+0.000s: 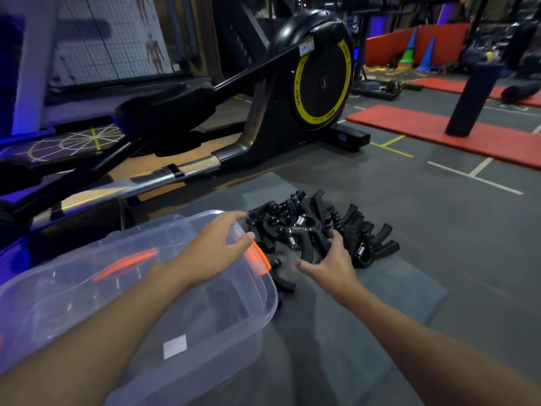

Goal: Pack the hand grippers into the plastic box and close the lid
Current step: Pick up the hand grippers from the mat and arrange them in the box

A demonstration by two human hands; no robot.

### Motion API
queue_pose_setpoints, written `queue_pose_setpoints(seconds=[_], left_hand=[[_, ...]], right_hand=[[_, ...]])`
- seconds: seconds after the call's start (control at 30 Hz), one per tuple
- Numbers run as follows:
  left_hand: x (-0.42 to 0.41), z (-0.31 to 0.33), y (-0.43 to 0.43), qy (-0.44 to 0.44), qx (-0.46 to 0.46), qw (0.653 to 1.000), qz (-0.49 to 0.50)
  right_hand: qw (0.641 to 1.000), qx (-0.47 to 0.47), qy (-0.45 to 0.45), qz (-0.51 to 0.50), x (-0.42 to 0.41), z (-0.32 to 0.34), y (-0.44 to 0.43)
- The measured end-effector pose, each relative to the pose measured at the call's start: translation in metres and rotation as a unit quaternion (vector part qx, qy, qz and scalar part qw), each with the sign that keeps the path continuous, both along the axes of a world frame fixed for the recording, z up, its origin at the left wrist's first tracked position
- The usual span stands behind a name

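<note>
A clear plastic box (87,294) with orange latches stands on the floor at the lower left, its lid on top. Several black hand grippers (304,227) with steel springs lie in a heap on a grey mat just right of the box. My left hand (216,247) hovers over the box's far right corner with fingers spread and relaxed, holding nothing. My right hand (330,265) reaches into the near side of the heap, thumb out, its fingertips among the black handles; whether they curl round one is hidden.
A black exercise machine with a yellow-ringed flywheel (322,80) stands behind the box and heap. Red mats (439,133), an upright dark foam roller (471,98) and cones (426,54) lie to the far right. Grey rubber floor (409,218) with painted lines stretches right.
</note>
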State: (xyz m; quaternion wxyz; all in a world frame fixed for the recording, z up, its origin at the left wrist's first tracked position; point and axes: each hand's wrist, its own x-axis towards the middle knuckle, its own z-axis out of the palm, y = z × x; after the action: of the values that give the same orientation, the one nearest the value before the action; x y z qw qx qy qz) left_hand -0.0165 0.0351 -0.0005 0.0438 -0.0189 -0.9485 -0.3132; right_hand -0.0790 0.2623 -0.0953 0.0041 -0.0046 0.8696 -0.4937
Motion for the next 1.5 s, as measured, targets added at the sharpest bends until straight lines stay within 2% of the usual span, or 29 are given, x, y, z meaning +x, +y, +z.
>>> queue_pose_setpoints(seconds=[0.2, 0.37, 0.73, 0.9, 0.97, 1.03, 1.17, 1.23, 1.3, 1.4, 1.5], left_hand=[[0.017, 0.035, -0.023, 0.075, 0.063, 0.994, 0.045], [0.057, 0.051, -0.059, 0.113, 0.142, 0.979, 0.091], [0.149, 0.021, -0.157, 0.118, 0.193, 0.956, 0.186], [0.158, 0.003, -0.184, 0.122, 0.177, 0.952, 0.217], [0.157, -0.002, -0.193, 0.119, 0.147, 0.960, 0.207], [0.156, -0.009, -0.201, 0.097, 0.090, 0.973, 0.188], [0.155, -0.024, -0.212, -0.010, -0.090, 0.985, 0.145], [0.155, -0.028, -0.213, -0.050, -0.130, 0.981, 0.138], [0.153, -0.031, -0.213, -0.069, -0.169, 0.974, 0.131], [0.150, -0.033, -0.214, -0.048, -0.262, 0.954, 0.137], [0.150, -0.035, -0.219, -0.035, -0.272, 0.950, 0.148]], right_hand=[[0.993, -0.060, 0.057, 0.090, 0.029, 0.084, -0.033], [0.976, -0.092, 0.048, 0.189, 0.073, 0.126, -0.076], [0.938, -0.078, -0.020, 0.338, 0.138, 0.106, -0.190], [0.921, -0.063, -0.049, 0.382, 0.150, 0.093, -0.219], [0.909, -0.046, -0.065, 0.409, 0.150, 0.089, -0.220], [0.898, 0.021, -0.056, 0.435, 0.149, 0.083, -0.213], [0.867, 0.166, -0.006, 0.469, 0.140, 0.067, -0.197], [0.855, 0.211, 0.005, 0.474, 0.138, 0.061, -0.196], [0.846, 0.236, 0.026, 0.478, 0.135, 0.058, -0.199], [0.838, 0.237, -0.005, 0.492, 0.126, 0.054, -0.212], [0.847, 0.205, -0.058, 0.488, 0.118, 0.046, -0.236]])
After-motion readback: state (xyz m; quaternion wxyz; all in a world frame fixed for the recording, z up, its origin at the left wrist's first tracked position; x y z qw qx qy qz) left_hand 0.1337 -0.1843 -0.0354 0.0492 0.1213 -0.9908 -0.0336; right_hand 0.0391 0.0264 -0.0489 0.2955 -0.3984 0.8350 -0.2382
